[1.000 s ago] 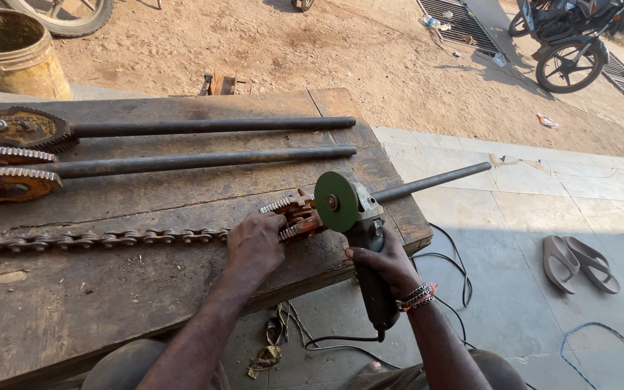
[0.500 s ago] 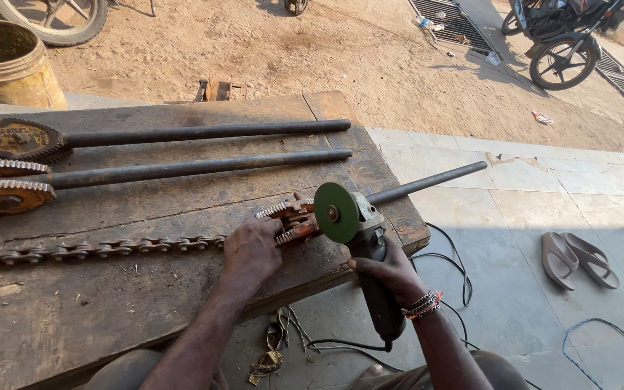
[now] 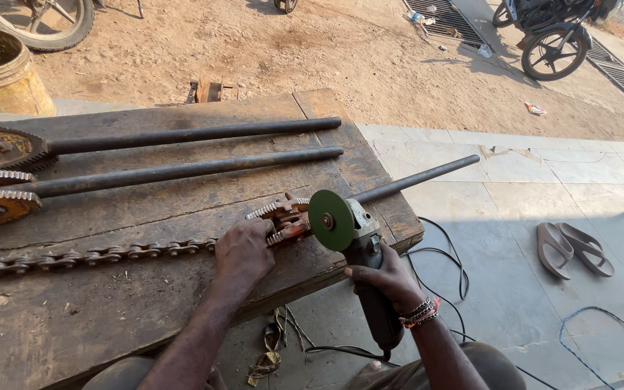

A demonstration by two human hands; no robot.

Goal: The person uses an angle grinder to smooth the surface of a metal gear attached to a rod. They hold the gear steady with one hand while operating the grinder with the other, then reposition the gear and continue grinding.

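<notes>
Right at bench edge (image 3: 391, 242), right hand (image 3: 384, 278) gripping grinder (image 3: 352, 231)
</notes>
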